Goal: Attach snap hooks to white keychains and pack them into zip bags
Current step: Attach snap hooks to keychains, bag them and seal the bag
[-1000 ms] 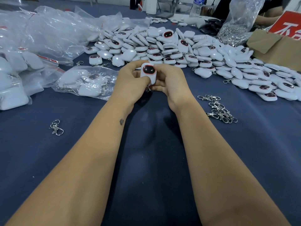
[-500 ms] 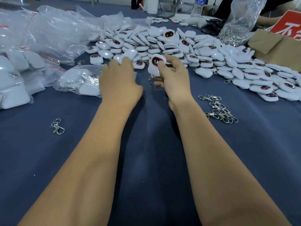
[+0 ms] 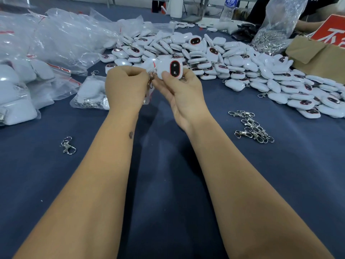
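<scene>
Both hands were up over the blue table (image 3: 168,184), pretty much touching each other. The right hand (image 3: 183,94) was palm up with its fingers curled round a white keychain (image 3: 170,69), the dark oval face with the red rim pointing back at the camera. The left hand (image 3: 125,86) was curled tight and seemed to be pinching a clear zip bag (image 3: 149,94), just beside the keychain; honestly the bag was hard to make out, mostly a red strip and some shine hanging below the fist. A snap hook (image 3: 151,79) dangled between the two hands, at the keychain's left edge, but I couldn't tell whether it was clipped on. Behind the hands sat a big heap of keychains (image 3: 242,68), spreading off to the right. A loose pile of hooks (image 3: 252,128) lay on the table right of the right wrist, and one lone hook (image 3: 68,145) lay well off to the left. A filled bag (image 3: 91,94) lay just left of the left hand, with more packed bags (image 3: 22,86) stacked at the far left. A cardboard box (image 3: 317,57) and a bag of metal hooks (image 3: 276,30) sat at the top right.
</scene>
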`<state>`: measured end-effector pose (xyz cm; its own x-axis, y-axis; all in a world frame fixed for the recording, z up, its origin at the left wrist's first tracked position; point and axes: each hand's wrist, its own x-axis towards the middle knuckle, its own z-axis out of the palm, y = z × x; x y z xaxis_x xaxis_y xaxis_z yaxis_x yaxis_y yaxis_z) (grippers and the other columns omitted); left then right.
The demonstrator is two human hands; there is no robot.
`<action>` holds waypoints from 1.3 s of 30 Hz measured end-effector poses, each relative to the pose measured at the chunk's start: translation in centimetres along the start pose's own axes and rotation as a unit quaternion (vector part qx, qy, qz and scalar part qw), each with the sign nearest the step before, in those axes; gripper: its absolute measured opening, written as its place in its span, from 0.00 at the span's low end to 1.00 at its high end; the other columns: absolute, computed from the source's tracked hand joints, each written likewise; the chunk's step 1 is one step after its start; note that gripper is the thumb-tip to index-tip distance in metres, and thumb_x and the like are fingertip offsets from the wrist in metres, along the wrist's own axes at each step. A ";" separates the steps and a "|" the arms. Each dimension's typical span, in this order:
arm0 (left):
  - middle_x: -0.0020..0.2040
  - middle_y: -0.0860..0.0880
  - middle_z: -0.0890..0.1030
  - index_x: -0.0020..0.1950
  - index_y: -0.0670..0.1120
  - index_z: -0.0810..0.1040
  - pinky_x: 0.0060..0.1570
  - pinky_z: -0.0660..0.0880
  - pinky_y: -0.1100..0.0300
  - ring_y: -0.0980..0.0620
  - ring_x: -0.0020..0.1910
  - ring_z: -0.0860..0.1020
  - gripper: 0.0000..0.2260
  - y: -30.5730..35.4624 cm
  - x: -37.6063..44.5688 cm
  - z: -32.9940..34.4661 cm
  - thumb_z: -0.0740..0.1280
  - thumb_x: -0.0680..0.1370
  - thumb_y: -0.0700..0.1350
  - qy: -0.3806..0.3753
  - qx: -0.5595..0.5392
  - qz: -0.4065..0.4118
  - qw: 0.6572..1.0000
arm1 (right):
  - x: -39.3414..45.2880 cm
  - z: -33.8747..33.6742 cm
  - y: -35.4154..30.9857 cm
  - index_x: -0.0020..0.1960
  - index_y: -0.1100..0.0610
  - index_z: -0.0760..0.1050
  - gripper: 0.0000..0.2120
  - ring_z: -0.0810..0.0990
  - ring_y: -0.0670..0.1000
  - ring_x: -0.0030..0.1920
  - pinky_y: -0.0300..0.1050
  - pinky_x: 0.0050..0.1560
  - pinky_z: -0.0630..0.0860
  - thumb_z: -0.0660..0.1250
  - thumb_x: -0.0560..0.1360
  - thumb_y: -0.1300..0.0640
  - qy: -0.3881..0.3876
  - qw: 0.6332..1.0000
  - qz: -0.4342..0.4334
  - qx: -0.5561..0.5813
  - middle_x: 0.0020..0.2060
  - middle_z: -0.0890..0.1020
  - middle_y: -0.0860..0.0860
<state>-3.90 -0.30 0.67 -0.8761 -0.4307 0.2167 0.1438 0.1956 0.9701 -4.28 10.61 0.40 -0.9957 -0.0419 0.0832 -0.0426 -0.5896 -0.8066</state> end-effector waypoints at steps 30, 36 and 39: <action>0.38 0.45 0.79 0.42 0.47 0.82 0.40 0.74 0.57 0.48 0.36 0.73 0.09 5.6 7.4 -8.3 0.61 0.69 0.45 0.136 0.153 0.115 0.972 | 1.6 7.6 -0.4 0.42 0.51 0.74 0.11 0.80 0.46 0.41 0.40 0.42 0.70 0.65 0.76 0.66 -0.073 0.865 -0.197 -0.455 0.39 0.81 0.46; 0.47 0.46 0.84 0.49 0.45 0.83 0.49 0.71 0.59 0.47 0.50 0.80 0.11 5.8 4.7 -6.1 0.61 0.75 0.43 0.116 0.283 0.182 0.934 | -0.1 6.5 1.1 0.42 0.49 0.75 0.11 0.78 0.47 0.40 0.44 0.44 0.74 0.62 0.75 0.64 -0.043 0.870 -0.139 -0.472 0.36 0.81 0.46; 0.42 0.40 0.80 0.45 0.40 0.81 0.40 0.71 0.54 0.39 0.46 0.77 0.07 3.7 2.6 -3.7 0.64 0.75 0.40 -0.066 0.419 0.091 0.901 | -0.6 3.3 0.9 0.46 0.49 0.77 0.10 0.79 0.48 0.44 0.48 0.47 0.76 0.61 0.74 0.62 -0.041 0.833 -0.072 -0.547 0.41 0.83 0.46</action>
<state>-3.98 -3.95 5.25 -0.9282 -0.2261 0.2956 -0.0583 0.8728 0.4845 -3.43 7.40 1.54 -0.9666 -0.1164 0.2282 -0.2557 0.4931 -0.8316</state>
